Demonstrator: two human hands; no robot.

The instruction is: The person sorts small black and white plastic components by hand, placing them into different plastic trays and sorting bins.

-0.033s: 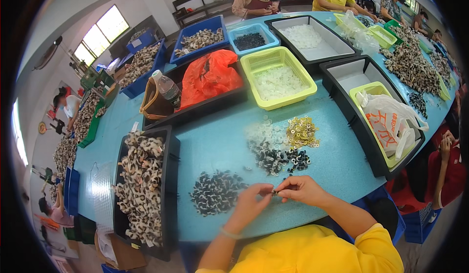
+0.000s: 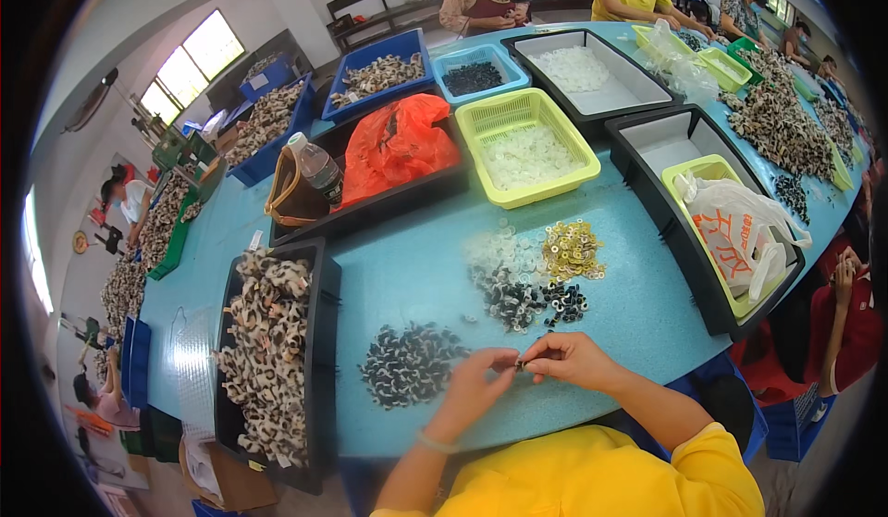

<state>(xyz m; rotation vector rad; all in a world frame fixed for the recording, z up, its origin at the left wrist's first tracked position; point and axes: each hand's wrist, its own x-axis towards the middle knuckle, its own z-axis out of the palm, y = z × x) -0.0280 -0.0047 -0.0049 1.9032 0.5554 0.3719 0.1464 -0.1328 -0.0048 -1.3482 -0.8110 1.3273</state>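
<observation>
Close to the table's near edge, my left hand (image 2: 474, 389) and my right hand (image 2: 575, 362) meet fingertip to fingertip. Pinched between them is a small dark part (image 2: 520, 365), mostly covered by the fingers and too small to name. Left of my hands lies a loose pile of small black-and-grey pieces (image 2: 412, 364). Just beyond my fingers are black ring-shaped pieces (image 2: 513, 302), with a smaller cluster of black-and-white rings (image 2: 564, 302) beside them. Yellowish rings (image 2: 572, 250) and clear, whitish rings (image 2: 499, 253) lie behind these.
On my left stands a black crate (image 2: 324, 360) of grey-and-brown parts. A black tray (image 2: 388, 198) farther back carries a red plastic bag (image 2: 398, 152) and a bottle (image 2: 317, 171). A yellow basket (image 2: 486, 179) holds clear pieces. To the right, another black tray (image 2: 689, 267) contains a white bag (image 2: 740, 226).
</observation>
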